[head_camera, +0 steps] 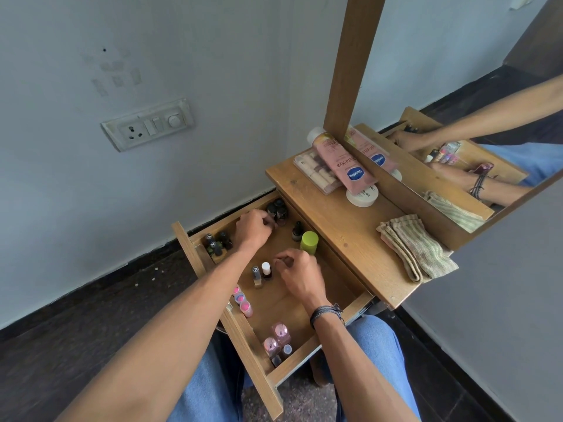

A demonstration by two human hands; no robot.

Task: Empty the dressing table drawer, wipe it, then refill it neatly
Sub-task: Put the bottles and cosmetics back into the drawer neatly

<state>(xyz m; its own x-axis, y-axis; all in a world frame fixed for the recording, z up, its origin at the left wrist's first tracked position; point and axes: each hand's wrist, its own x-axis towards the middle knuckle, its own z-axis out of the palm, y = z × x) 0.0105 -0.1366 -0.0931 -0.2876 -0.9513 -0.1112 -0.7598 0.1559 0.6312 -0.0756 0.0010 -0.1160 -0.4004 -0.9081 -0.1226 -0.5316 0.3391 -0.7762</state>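
The wooden drawer (307, 345) is pulled out over my lap. Small bottles stand in groups inside: dark ones at the far corner (278, 208), dark ones by the left wall (216, 242), pink-capped ones (242, 301) and pink square ones (275, 341) near the front. My left hand (254, 228) reaches to the far dark bottles, fingers curled against them. My right hand (297, 274) hovers mid-drawer with fingertips pinched, next to a white-capped bottle (266, 269) and a grey-capped bottle (256, 275). A green-capped container (309, 242) stands just behind it.
On the table top (350, 239) lie a folded striped cloth (417, 248), a pink Vaseline tube (341, 161), a white jar (362, 194) and a clear case of rolls (316, 175). A mirror (472, 86) stands behind. The wall with a switch panel (147, 124) is left.
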